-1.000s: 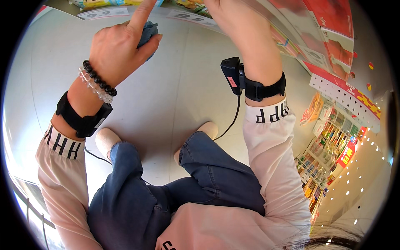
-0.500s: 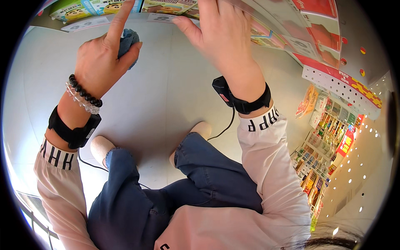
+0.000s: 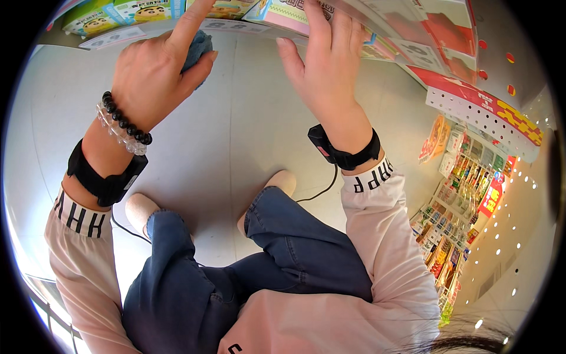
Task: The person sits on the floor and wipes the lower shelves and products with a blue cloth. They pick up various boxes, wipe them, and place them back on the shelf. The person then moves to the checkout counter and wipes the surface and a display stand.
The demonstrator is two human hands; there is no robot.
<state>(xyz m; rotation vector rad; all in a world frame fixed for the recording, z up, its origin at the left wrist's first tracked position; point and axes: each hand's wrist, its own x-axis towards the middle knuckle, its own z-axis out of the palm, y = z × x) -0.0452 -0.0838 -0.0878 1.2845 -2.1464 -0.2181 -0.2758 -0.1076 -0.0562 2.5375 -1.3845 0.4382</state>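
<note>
My left hand [image 3: 154,69] is closed around a blue cloth [image 3: 198,46], with the forefinger stretched out toward the shelf edge [image 3: 118,36] at the top. My right hand [image 3: 325,65] is spread flat, fingers apart, resting against the pink and green packages [image 3: 282,13] at the front of the shelf. Both wrists wear black bands, and the left also has bead bracelets.
Green boxed goods [image 3: 100,19] stand on the shelf at top left. Red and white shelving [image 3: 471,100] runs along the right, with more stocked shelves [image 3: 466,177] further off. Below are my blue-jeaned legs and light shoes on a pale grey floor [image 3: 236,135].
Both hands have come lower in the picture and nearer the shelf front. The right hand has spread onto the packages; the left still holds the cloth.
</note>
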